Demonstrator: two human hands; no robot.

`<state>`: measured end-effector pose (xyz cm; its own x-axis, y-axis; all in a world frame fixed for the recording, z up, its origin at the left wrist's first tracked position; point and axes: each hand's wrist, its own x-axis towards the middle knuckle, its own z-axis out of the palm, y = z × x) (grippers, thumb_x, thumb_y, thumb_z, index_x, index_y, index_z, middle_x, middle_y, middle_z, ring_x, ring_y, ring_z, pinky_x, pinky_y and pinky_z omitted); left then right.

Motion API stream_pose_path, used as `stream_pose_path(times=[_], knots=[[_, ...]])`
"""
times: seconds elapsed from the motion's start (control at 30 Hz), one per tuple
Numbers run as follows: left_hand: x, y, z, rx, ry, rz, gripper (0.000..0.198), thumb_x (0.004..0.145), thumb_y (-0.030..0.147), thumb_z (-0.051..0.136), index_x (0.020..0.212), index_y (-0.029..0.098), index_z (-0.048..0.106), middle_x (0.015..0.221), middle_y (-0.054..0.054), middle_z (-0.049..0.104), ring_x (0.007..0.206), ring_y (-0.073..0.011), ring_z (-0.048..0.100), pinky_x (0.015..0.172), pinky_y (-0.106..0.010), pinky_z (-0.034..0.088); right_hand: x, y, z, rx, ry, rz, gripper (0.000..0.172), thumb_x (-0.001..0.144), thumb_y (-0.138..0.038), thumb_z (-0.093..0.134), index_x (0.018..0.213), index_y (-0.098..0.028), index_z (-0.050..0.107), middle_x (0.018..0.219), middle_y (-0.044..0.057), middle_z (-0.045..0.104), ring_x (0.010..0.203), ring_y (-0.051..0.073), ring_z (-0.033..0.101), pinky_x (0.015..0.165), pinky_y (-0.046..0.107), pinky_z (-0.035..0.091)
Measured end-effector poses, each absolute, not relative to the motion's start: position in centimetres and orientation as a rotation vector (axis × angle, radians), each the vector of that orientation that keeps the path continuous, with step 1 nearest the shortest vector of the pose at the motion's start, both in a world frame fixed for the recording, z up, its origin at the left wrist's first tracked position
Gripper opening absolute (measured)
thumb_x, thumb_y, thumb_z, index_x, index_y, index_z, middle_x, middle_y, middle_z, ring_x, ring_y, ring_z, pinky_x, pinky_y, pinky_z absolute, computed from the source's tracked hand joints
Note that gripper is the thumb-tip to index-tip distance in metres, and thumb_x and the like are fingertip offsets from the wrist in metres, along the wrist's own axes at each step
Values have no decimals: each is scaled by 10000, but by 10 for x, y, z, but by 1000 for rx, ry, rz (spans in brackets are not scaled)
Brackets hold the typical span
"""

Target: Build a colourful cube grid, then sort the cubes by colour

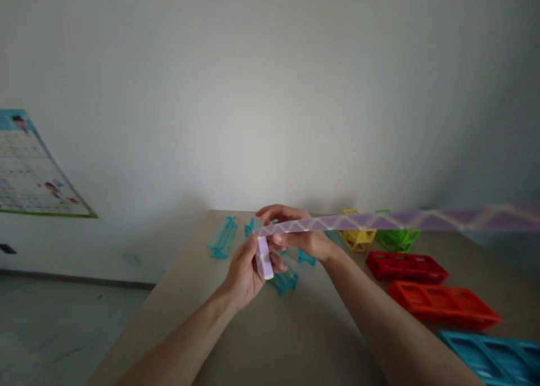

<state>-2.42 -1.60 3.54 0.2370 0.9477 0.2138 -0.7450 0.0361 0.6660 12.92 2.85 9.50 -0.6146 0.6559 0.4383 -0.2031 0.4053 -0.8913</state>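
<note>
My left hand (243,282) is closed around a short, light purple bar-shaped piece (264,257), its thumb near the upper end. From beside that upper end a long, narrow purple strip (329,223) with pale zigzag lines stretches to the right edge of the view. Whether the piece and the strip are joined I cannot tell. My right hand (307,243) is closed on the strip near its left end, thumb in front and fingers partly hidden behind. Below and behind the hands, clear teal plastic parts (284,283) show, partly covered by my fingers.
Another clear teal part (223,238) lies left on the table (181,273). To the right stand yellow (358,239) and green frames (399,239), then red (405,266), orange (442,304) and blue trays (491,357). A wall (261,93) rises behind; a poster (34,169) hangs left.
</note>
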Motion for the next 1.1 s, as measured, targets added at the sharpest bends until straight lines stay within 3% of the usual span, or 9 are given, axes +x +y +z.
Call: stream_pose_path(times=[0.13, 0.27, 0.4, 0.63, 0.97, 1.1], knots=[[-27, -12, 37, 851, 369, 1531, 294, 773, 408, 734, 935, 174, 658, 900, -44, 736, 807, -186, 704, 755, -330, 572, 119, 20, 96, -598, -1697, 1299, 400, 694, -355, 790, 1022, -180, 643, 889, 40, 666, 755, 161, 615, 648, 269, 486], [-29, -11, 41, 951, 411, 1604, 349, 761, 437, 735, 992, 196, 633, 1019, -65, 709, 919, -203, 676, 781, -316, 535, 106, 22, 91, -639, -1451, 1321, 385, 630, -334, 818, 933, -172, 645, 786, 14, 663, 707, 158, 611, 644, 270, 490], [-32, -9, 37, 1069, 571, 1697, 315, 795, 430, 699, 979, 180, 642, 961, -66, 706, 872, -185, 661, 746, -261, 501, 107, 29, 91, -612, -1462, 1298, 258, 677, -318, 772, 832, -135, 676, 714, 13, 641, 652, 132, 562, 618, 253, 447], [-43, -6, 29, 1207, 854, 1727, 247, 795, 401, 691, 803, 156, 664, 695, -19, 682, 646, -156, 645, 603, -230, 482, 115, 30, 93, -670, -1592, 1253, 313, 652, -340, 791, 861, -125, 700, 712, 11, 648, 644, 135, 554, 612, 259, 428], [-35, -6, 26, 1030, 786, 1674, 259, 789, 400, 697, 771, 145, 658, 673, -20, 682, 629, -165, 669, 537, -228, 520, 112, 33, 87, -685, -1635, 1178, 297, 692, -413, 759, 696, -131, 665, 611, 16, 616, 558, 127, 526, 544, 253, 408], [-37, -9, 34, 850, 594, 1468, 279, 777, 379, 709, 795, 101, 686, 661, -54, 696, 552, -156, 660, 511, -238, 545, 119, 35, 87, -593, -1599, 1198, 307, 703, -394, 764, 868, -148, 682, 706, 14, 636, 530, 97, 479, 486, 226, 365]])
